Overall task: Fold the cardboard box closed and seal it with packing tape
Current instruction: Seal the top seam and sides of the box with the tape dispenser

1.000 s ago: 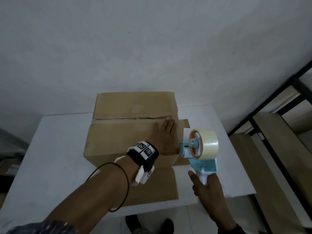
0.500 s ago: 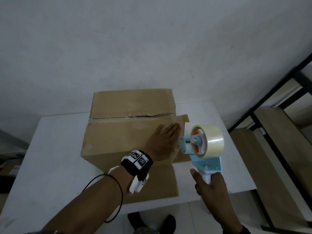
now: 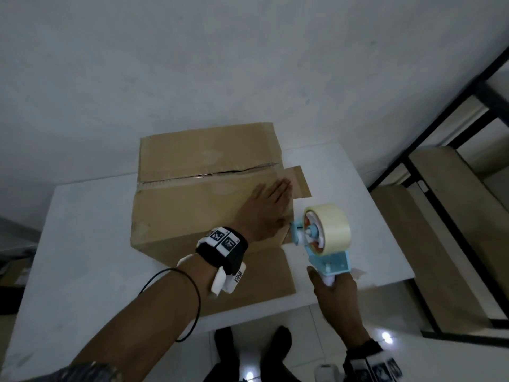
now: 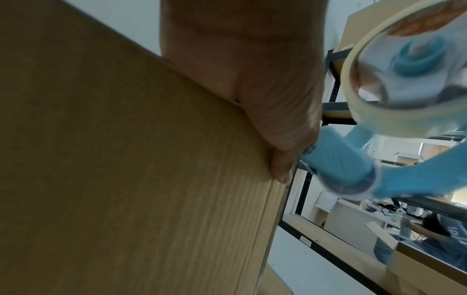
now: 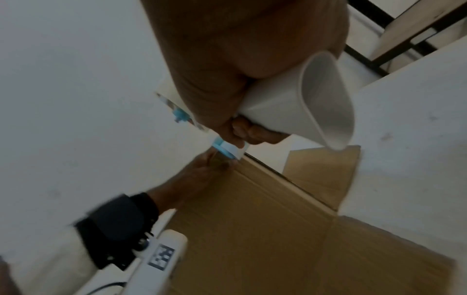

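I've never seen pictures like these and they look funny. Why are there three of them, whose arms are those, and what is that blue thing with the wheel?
The arms belong to one person wearing three small cameras. The big picture comes from a camera on their head, looking down. The other two come from cameras strapped to each wrist, so those look very close and tilted.

On the white table sits a brown cardboard box with its top flaps folded down. One side flap sticks out to the right, and another lies flat on the table at the front.

The left hand lies flat on the box lid, pressing it down. The right hand grips the white handle of the blue tape dispenser. The wheel is a roll of packing tape, held beside the box's right edge.
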